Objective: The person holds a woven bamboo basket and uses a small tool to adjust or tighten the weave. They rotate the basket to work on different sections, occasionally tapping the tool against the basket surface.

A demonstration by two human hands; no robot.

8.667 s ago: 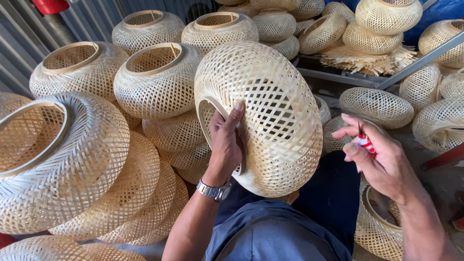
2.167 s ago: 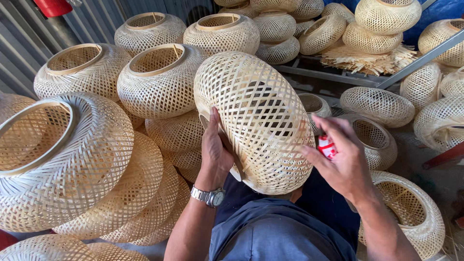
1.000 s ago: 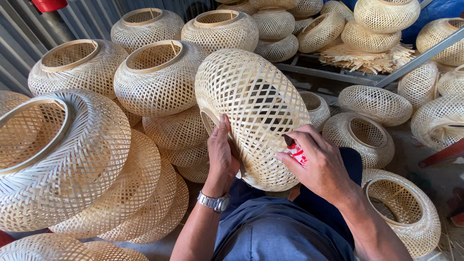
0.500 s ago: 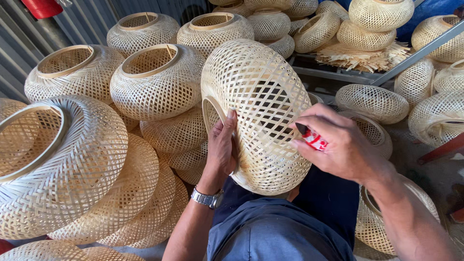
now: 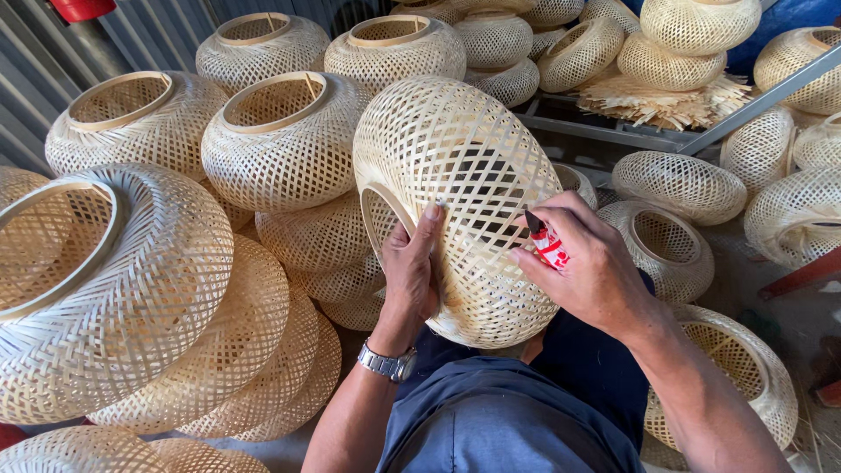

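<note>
2 hands (image 5: 412, 271) (image 5: 587, 263) on woven shade (image 5: 464, 175), baskets (image 5: 280, 140) close around.

Grey floor (image 5: 771, 298) under heaped woven bamboo shades (image 5: 131, 289), loose strips (image 5: 657, 96).

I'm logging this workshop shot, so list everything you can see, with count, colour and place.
held woven shade: one, pale bamboo, centre, on the lap
red tool: one, red and white with dark tip, against the held woven shade
other woven shades: many, pale bamboo, stacked left, behind and right
loose bamboo strips: one pile, tan, upper right
metal frame: grey, upper right
wristwatch: one, silver, left wrist
left hand: grips the shade's rim
right hand: holds the red tool
</note>
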